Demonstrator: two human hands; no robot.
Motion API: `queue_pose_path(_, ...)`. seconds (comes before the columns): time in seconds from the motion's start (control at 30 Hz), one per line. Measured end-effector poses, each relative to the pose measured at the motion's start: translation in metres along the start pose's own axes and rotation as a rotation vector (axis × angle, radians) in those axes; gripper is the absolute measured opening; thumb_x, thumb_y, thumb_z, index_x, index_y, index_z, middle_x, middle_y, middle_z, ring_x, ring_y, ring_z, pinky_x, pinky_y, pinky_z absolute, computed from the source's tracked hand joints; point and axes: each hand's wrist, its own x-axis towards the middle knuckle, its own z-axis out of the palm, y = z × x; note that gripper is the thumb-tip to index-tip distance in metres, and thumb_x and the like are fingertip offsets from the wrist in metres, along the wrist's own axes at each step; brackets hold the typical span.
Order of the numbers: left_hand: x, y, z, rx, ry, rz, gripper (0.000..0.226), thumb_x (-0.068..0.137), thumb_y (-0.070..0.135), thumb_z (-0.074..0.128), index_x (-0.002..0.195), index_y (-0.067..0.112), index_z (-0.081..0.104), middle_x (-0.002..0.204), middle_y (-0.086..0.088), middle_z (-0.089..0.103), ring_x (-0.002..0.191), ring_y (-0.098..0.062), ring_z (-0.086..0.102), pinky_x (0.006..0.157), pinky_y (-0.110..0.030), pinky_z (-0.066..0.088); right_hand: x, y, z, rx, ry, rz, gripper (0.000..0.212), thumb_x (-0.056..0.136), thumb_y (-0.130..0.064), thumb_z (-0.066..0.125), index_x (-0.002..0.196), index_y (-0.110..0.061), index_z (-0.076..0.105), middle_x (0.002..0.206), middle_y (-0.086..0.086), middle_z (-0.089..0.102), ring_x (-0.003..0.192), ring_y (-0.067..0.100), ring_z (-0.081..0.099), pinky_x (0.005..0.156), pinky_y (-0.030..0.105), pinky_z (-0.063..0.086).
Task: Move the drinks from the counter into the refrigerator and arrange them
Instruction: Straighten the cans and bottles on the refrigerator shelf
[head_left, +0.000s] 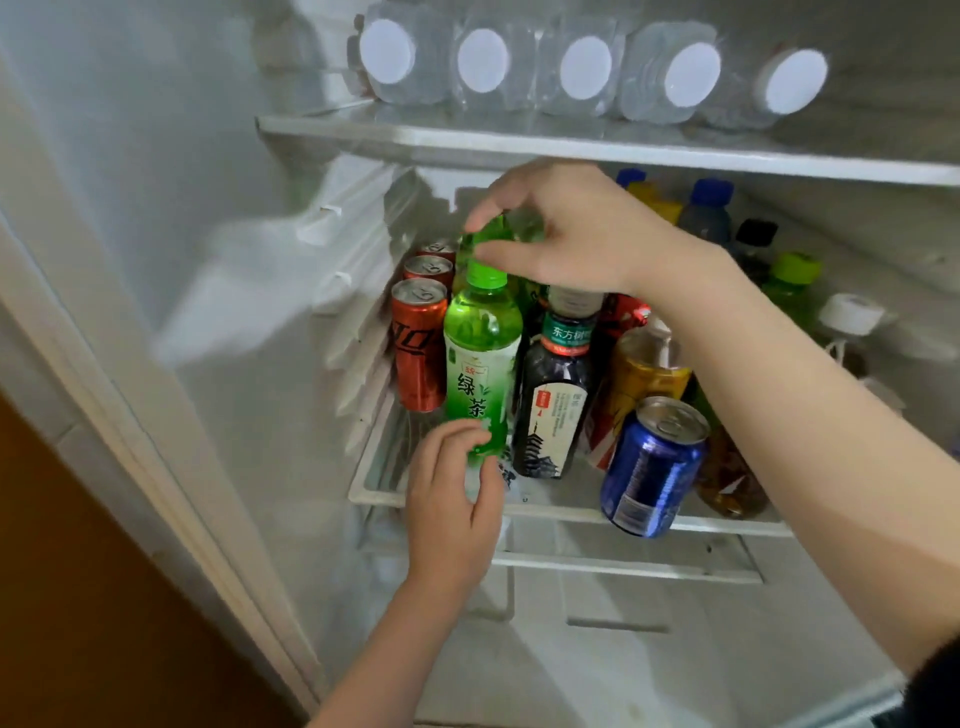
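Observation:
A green tea bottle (480, 353) stands near the front left of the refrigerator's middle shelf (545, 512). My left hand (452, 499) grips its base. My right hand (566, 234) pinches the top of a second green bottle (491, 236) just behind it. Red cans (418, 343) line the shelf's left side. To the right stand a dark tea bottle (558, 395), a yellow bottle (644, 374) and a tilted blue can (652, 465) at the shelf's front edge.
Several water bottles (587, 67) lie on the upper shelf (571, 145), caps facing me. More bottles with blue, yellow, black and green caps (789, 267) fill the back right. A white-capped bottle (852, 312) stands far right. The fridge wall (182, 208) is on the left.

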Motion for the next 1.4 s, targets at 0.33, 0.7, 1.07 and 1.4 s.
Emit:
queue_pose_path(0.33, -0.021, 0.043, 0.040, -0.155, -0.281, -0.026, 0.043, 0.084, 0.037, 0.051, 0.122, 0.017, 0.050, 0.117, 0.012, 0.046, 0.111, -0.003, 0.046, 0.095, -0.023, 0.042, -0.137, 0.017, 0.033, 0.238, 0.663, 0.335, 0.017, 0.093, -0.013, 0.054, 0.102, -0.016, 0.068, 0.102, -0.008, 0.066, 0.100, 0.004, 0.061, 0.088, 0.020, 0.047)
queue_pose_path(0.7, -0.029, 0.068, 0.086, -0.244, -0.337, -0.072, 0.084, 0.074, 0.020, 0.079, 0.139, 0.001, 0.029, 0.133, -0.015, 0.046, 0.123, -0.026, 0.049, 0.102, -0.039, 0.043, -0.220, 0.015, 0.091, 0.694, 0.745, 0.701, 0.024, 0.094, -0.006, 0.050, 0.109, -0.020, 0.062, 0.101, -0.007, 0.068, 0.087, -0.002, 0.062, 0.072, 0.012, 0.046)
queue_pose_path(1.07, -0.046, 0.055, 0.051, -0.446, -0.122, -0.070, 0.083, 0.074, 0.030, 0.076, 0.135, 0.050, 0.023, 0.137, 0.022, 0.040, 0.126, -0.008, 0.047, 0.098, -0.017, 0.043, -0.227, 0.013, 0.099, 0.919, 0.666, 0.792, 0.019, 0.097, -0.008, 0.047, 0.102, -0.014, 0.065, 0.097, 0.002, 0.072, 0.089, 0.013, 0.068, 0.076, 0.019, 0.052)
queue_pose_path(1.4, 0.002, -0.007, -0.020, -0.270, 0.245, -0.100, 0.084, 0.073, 0.013, 0.073, 0.133, 0.049, 0.027, 0.134, 0.034, 0.036, 0.126, 0.004, 0.043, 0.101, -0.016, 0.041, -0.190, -0.003, 0.124, 0.739, 0.710, 0.693, 0.028, 0.089, -0.004, 0.059, 0.089, -0.032, 0.064, 0.090, -0.014, 0.069, 0.084, -0.002, 0.064, 0.075, 0.007, 0.045)
